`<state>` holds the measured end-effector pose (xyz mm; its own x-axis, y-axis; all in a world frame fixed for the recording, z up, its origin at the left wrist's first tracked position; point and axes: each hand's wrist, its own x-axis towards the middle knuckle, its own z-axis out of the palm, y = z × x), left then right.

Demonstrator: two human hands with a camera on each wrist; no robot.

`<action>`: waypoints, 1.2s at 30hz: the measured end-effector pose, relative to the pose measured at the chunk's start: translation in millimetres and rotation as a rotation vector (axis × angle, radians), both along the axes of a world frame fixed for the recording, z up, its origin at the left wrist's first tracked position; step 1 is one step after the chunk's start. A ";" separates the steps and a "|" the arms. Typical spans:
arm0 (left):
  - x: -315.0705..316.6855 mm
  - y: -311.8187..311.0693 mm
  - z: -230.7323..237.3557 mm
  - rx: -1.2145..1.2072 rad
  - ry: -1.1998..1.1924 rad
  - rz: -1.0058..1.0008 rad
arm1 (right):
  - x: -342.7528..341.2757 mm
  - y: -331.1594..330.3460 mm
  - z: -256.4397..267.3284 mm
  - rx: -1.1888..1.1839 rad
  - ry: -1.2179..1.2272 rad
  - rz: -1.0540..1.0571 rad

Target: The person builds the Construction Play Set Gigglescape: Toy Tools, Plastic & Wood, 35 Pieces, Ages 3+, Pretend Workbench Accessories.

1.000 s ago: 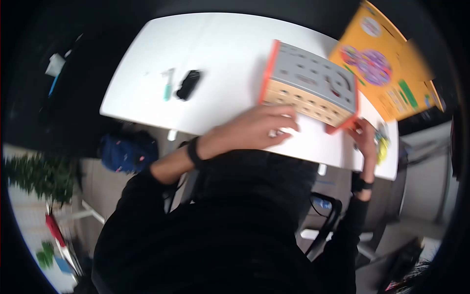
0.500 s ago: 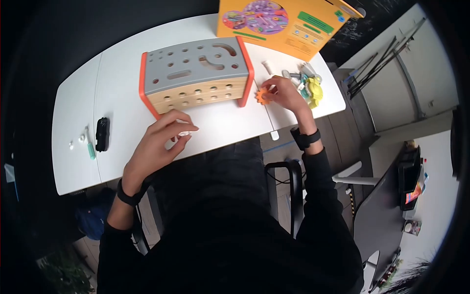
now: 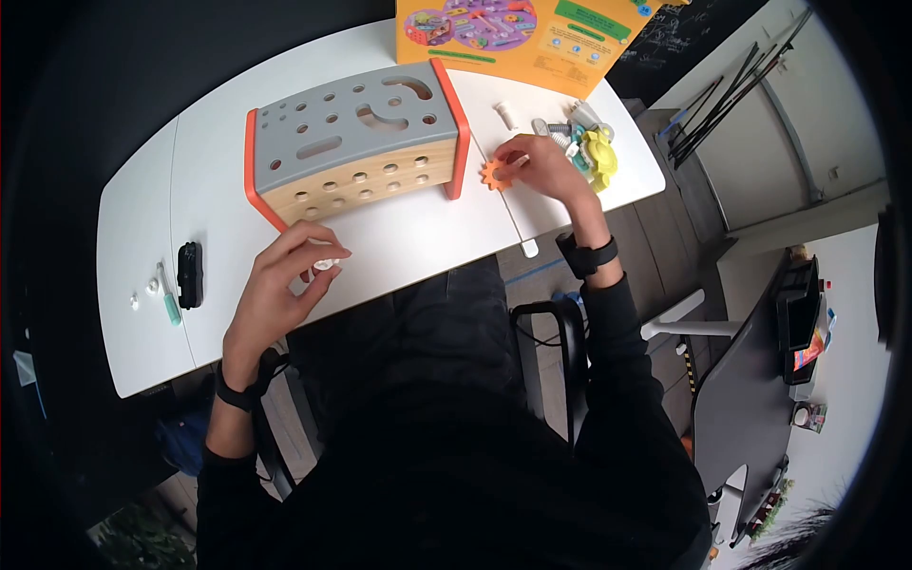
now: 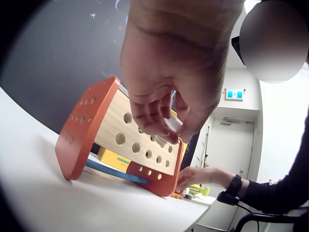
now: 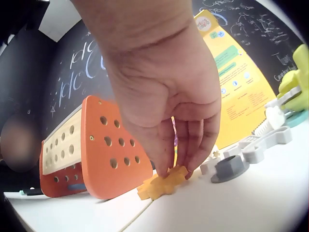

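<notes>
**Person pinches orange gear [image 3: 492, 175] and white piece [image 3: 326, 264]**

A white table [image 3: 399, 249] holds a toy workbench [image 3: 366, 126], a chalkboard [image 3: 676, 43] beyond. The left hand [image 3: 272, 288], fingers bent, clamps the white piece above the table's near side. The right hand [image 3: 549, 170] reaches palm-down, thumb and fingertips closed on the orange gear, right of the toy workbench.

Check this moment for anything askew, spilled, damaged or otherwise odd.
Nothing stands out: no spill or damage shows, and the toy workbench stands upright. The jumble of loose parts at the right end of the white table looks like ordinary clutter. The right hand pinches an orange gear.
</notes>
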<state>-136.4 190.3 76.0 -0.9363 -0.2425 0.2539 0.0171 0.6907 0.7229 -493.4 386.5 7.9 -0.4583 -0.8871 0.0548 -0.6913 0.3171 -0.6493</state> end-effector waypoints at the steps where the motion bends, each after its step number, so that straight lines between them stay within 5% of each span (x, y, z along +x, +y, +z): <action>1: -0.1 -0.1 0.6 0.001 0.002 -0.005 | -3.8 2.3 1.7 0.001 -0.002 0.001; 4: 0.8 -1.0 1.2 0.004 0.008 -0.003 | -16.2 11.2 10.5 -0.110 -0.003 -0.069; 10: 1.1 -2.7 -0.2 0.017 0.034 -0.002 | -14.6 16.1 11.1 0.056 0.329 -0.072; 16: 8.8 -8.1 7.6 -0.033 0.083 0.066 | -19.1 14.3 2.5 0.016 0.344 -0.040; 21: 29.3 -44.4 -2.1 -0.213 0.065 0.477 | 11.2 5.6 39.1 -0.219 0.077 -0.101; 25: 45.1 -84.0 -34.3 -0.059 -0.396 0.500 | 43.5 -1.2 62.8 -0.228 -0.044 -0.024; 31: 15.3 -73.3 -55.8 -0.090 -0.490 0.372 | 64.9 -1.1 78.6 -0.182 -0.383 0.404; 36: -6.9 -62.2 -58.3 -0.251 -0.463 0.511 | 75.8 -0.6 83.4 -0.204 -0.381 0.416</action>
